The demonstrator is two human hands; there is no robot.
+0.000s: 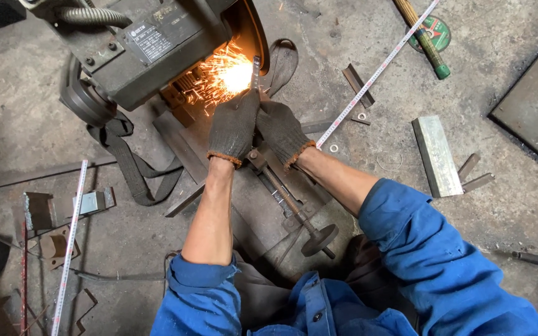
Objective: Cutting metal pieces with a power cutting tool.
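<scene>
Seen from the head camera, over a grimy concrete floor: left hand (pixel 234 126) and right hand (pixel 283 130), both in grey knit gloves, side by side and touching, fingers curled tight around a thin metal strip (pixel 256 72). Strip upright, its upper end pressed against the wheel of a dark cut-off machine (pixel 151 46), orange sparks (pixel 225 74) spraying leftward. Just below the hands, a vise screw with round handwheel (pixel 319 239). To the right, a white measuring tape (pixel 375 74) stretched diagonally; farther right, a flat steel bar (pixel 437 155); top right, a green-tipped hammer handle (pixel 424 40).
</scene>
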